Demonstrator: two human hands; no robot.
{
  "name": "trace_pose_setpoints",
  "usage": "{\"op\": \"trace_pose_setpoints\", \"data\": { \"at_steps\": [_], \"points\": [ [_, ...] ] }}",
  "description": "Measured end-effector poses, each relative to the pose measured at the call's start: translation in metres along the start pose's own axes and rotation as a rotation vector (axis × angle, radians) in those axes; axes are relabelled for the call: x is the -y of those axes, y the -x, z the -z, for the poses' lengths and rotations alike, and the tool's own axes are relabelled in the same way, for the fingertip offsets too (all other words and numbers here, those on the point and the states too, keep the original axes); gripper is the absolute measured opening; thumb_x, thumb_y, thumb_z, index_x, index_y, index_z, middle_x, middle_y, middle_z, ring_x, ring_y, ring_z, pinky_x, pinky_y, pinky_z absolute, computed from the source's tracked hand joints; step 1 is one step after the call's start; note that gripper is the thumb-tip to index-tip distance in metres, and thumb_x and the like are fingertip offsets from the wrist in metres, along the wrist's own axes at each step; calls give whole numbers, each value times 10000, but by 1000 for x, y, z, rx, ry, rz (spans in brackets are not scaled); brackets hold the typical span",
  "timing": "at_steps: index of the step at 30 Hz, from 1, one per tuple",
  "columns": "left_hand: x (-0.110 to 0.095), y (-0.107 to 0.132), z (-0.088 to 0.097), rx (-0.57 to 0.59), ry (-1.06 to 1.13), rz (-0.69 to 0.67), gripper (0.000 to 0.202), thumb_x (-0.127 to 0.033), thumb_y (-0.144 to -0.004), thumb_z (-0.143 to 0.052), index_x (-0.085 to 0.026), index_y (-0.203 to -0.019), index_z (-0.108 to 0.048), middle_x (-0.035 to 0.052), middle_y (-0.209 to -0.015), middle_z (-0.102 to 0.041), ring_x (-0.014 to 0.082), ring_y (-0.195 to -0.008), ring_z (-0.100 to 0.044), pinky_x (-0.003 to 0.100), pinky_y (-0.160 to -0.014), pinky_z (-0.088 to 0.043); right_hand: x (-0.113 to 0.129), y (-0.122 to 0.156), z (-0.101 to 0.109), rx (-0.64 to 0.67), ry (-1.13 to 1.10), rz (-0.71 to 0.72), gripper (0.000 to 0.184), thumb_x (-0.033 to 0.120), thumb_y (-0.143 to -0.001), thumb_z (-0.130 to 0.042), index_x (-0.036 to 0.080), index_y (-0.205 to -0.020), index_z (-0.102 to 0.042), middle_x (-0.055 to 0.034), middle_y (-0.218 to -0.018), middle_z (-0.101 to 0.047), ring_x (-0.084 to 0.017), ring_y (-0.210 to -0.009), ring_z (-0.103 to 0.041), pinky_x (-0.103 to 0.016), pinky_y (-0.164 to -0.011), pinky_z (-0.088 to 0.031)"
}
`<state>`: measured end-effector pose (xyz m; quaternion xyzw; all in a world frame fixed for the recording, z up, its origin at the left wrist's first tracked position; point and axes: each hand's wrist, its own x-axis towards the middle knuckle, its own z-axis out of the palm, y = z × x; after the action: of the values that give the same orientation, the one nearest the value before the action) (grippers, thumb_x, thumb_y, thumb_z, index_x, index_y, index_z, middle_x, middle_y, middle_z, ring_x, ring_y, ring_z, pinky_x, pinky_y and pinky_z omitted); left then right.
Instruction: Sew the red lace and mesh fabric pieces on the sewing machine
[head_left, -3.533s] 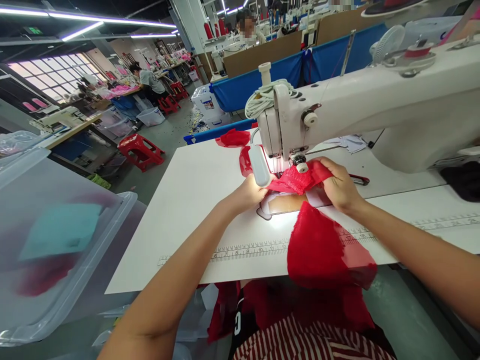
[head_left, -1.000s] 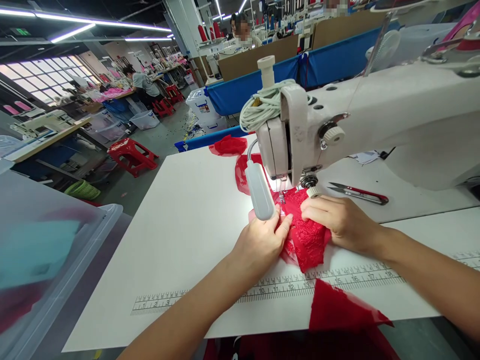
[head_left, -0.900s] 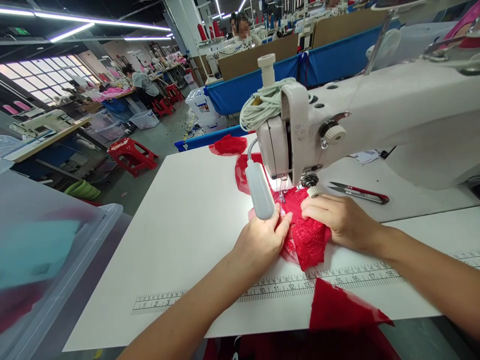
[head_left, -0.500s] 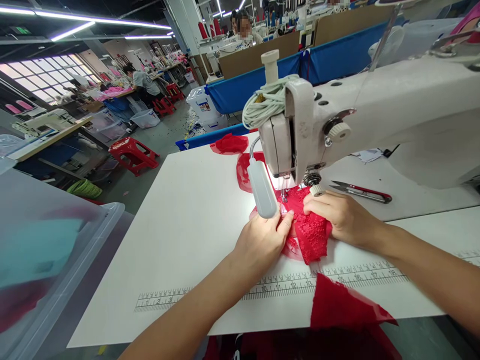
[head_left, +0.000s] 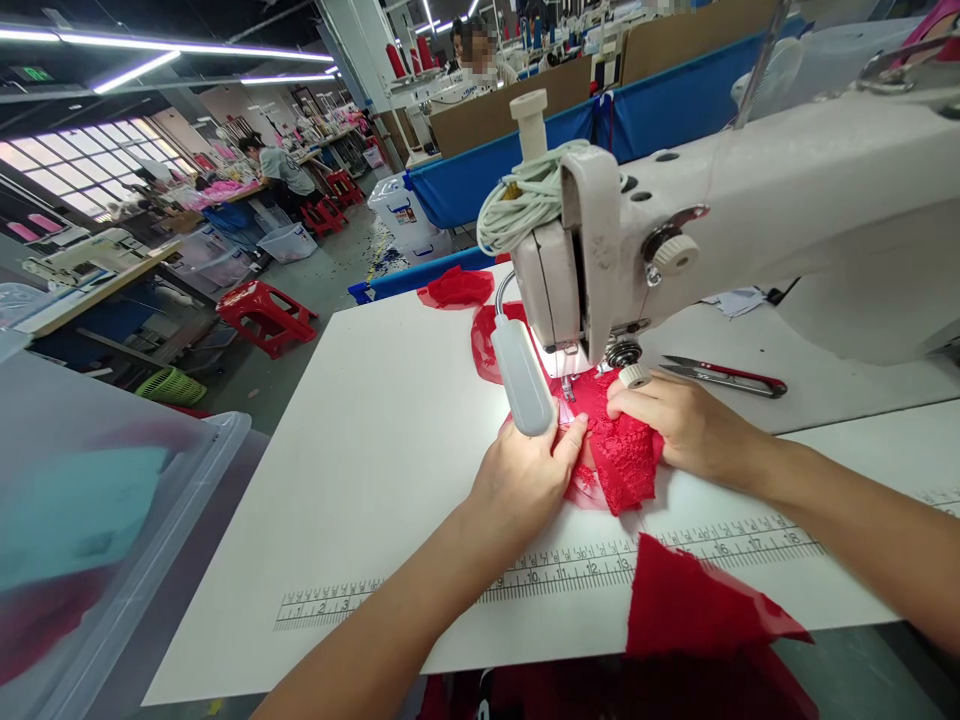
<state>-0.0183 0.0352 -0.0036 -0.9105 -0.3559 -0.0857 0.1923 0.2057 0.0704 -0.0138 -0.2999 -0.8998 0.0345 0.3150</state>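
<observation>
A red lace piece (head_left: 628, 465) lies over sheer red fabric under the presser foot (head_left: 568, 388) of a white sewing machine (head_left: 720, 220). My left hand (head_left: 529, 465) rests on the fabric left of the foot, thumb stretched out and apart from the fingers. A grey lamp head (head_left: 523, 380) hides part of those fingers. To the right of the needle, my right hand (head_left: 667, 415) has its curled fingers closed on the lace, its fingertips partly hidden in the folds.
Red-handled thread snips (head_left: 724, 376) lie right of my right hand. More red pieces (head_left: 457, 288) are behind the lamp. Another red cloth (head_left: 697, 605) hangs over the front edge. A ruler scale (head_left: 555, 578) marks the white table (head_left: 360, 430). A clear plastic bin (head_left: 217, 450) stands at left.
The view has shifted slightly. Both hands keep nearly the same places by the needle, and the lace's lower end sits a little closer to the machine.
</observation>
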Motion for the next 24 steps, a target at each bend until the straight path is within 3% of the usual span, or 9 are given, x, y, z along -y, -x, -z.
{"op": "trace_pose_setpoints", "data": {
  "at_steps": [6, 9, 12, 16, 21, 24],
  "points": [
    [1, -1, 4, 20, 80, 17, 432, -293, -925, -433, -60, -1269, -553, 209, -1087, -654, 288, -880, -613, 360, -580, -533, 2, -1, 2, 117, -6, -54, 243, 79, -803, -475, 178, -976, -613, -77, -859, -604, -201, -761, -526, -316, -641, -450],
    [0, -2, 7, -66, 27, -21, 332, -119, -903, -412, -68, -1171, -602, 166, -1012, -671, 238, -810, -614, 322, -575, -506, 3, 2, 2, 107, 48, -40, 174, 154, -843, -514, 194, -961, -635, -95, -966, -631, -209, -804, -555, -316, -625, -427],
    [0, -3, 10, -116, 7, -85, 301, 4, -875, -373, -98, -992, -631, 109, -904, -666, 181, -721, -597, 275, -541, -463, 2, 6, -1, 37, -3, -5, 192, 86, -858, -457, 205, -847, -608, -53, -979, -656, -153, -744, -557, -276, -581, -385],
    [4, -3, 12, 8, 164, -154, 309, 34, -866, -317, -139, -872, -573, 75, -864, -629, 144, -710, -583, 243, -566, -467, 3, 6, -2, 29, -156, -14, 184, 71, -857, -425, 205, -773, -518, -25, -791, -605, -128, -647, -501, -257, -555, -376],
    [13, -10, 6, 154, 644, 195, 252, -2, -808, -324, -199, -812, -482, -11, -635, -546, 135, -544, -526, 244, -489, -450, 6, -3, 2, 147, -209, -70, 227, 9, -713, -409, 199, -770, -519, -33, -771, -548, -149, -676, -467, -272, -583, -377],
    [15, -19, 1, 120, 945, 438, 222, -73, -877, -332, -213, -808, -489, -53, -500, -478, 127, -471, -527, 256, -501, -481, 6, -8, 2, 100, -336, -173, 196, 69, -757, -419, 210, -622, -443, -1, -654, -496, -132, -604, -445, -260, -550, -351]
  ]
}}
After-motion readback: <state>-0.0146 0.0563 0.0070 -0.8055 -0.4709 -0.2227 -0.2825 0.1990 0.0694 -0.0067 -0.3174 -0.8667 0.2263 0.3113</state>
